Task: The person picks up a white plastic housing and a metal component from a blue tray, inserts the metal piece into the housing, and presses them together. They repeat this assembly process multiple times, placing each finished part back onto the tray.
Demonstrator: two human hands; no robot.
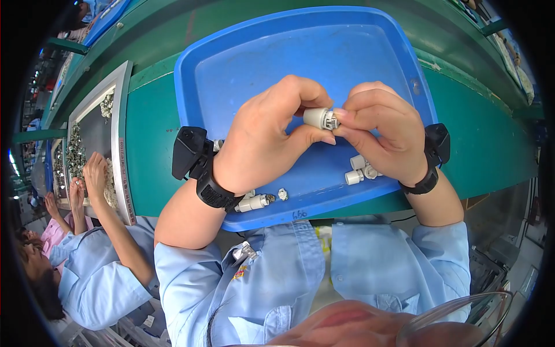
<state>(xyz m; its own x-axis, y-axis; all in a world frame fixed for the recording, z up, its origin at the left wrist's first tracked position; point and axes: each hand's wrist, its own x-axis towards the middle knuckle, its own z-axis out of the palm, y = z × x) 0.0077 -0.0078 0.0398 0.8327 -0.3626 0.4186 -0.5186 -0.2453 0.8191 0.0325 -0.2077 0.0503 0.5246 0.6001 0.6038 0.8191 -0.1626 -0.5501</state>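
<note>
My left hand [257, 139] pinches a white plastic cylinder [314, 117] between thumb and forefinger, above the middle of a blue tray [182, 87]. A silvery metal end piece [331, 121] shows at the cylinder's right side. There my right hand [388, 126] closes its thumb and fingers on that metal end. Beneath the right hand, several white cylindrical parts [354, 177] lie in the tray. Close to my left wrist rests another white cylinder with a metal end [252, 203], and beside it a small whitish piece [282, 194]. Further parts are partly hidden behind the left hand.
The tray stands on a green bench [151, 110]. To the left, a metal-framed tray [122, 121] holds heaps of small metal parts [76, 151]. A co-worker's hand [96, 174] reaches over it. A green raised ledge [167, 29] runs along the back.
</note>
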